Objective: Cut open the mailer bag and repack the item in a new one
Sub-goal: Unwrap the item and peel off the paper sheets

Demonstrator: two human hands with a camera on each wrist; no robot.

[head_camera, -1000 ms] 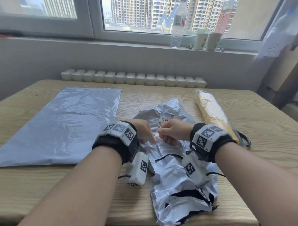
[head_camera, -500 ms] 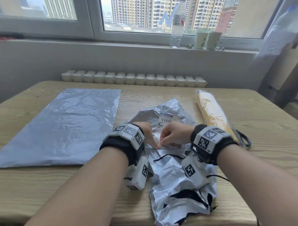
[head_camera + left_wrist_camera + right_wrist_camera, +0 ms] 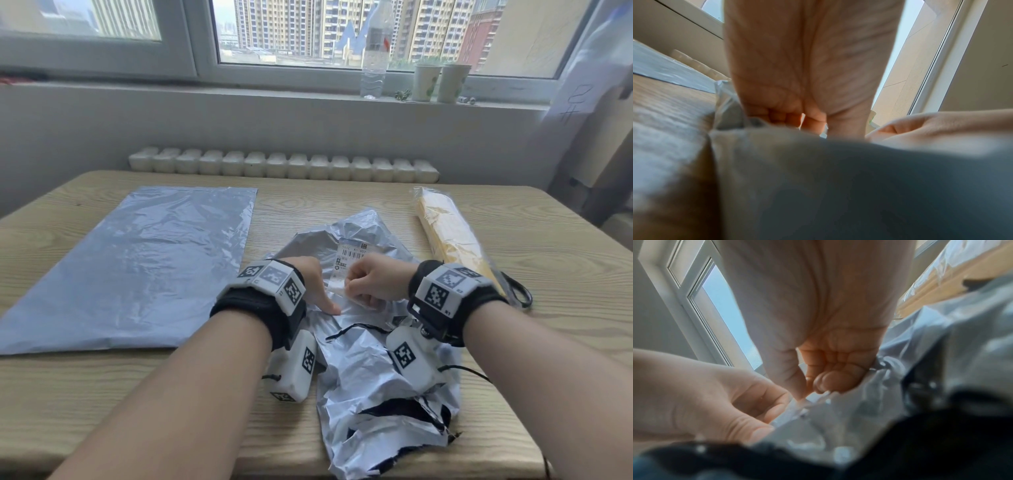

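The old mailer bag [image 3: 373, 373], crumpled silver-grey with a torn black inside, lies in the middle of the table. Its barcode label [image 3: 352, 255] faces up just beyond my hands. My left hand [image 3: 320, 293] has its fingers curled on a fold of the bag [image 3: 731, 112], thumb lying along the plastic. My right hand [image 3: 356, 291] pinches a pale, clear strip at the label's lower edge [image 3: 816, 396] between thumb and fingers. The new mailer bag [image 3: 137, 267] lies flat at the left. The yellow item [image 3: 452, 240], in clear wrap, lies at the right.
Black scissor handles [image 3: 519, 293] stick out by the near end of the yellow item. A wooden table [image 3: 85, 394] carries everything. A white radiator [image 3: 284, 168] runs behind its far edge. A water bottle [image 3: 375, 51] and two cups stand on the windowsill.
Both hands have stayed on the old bag below the label. My left wrist has shifted a little to the right and nearer to me. The bag has barely moved.
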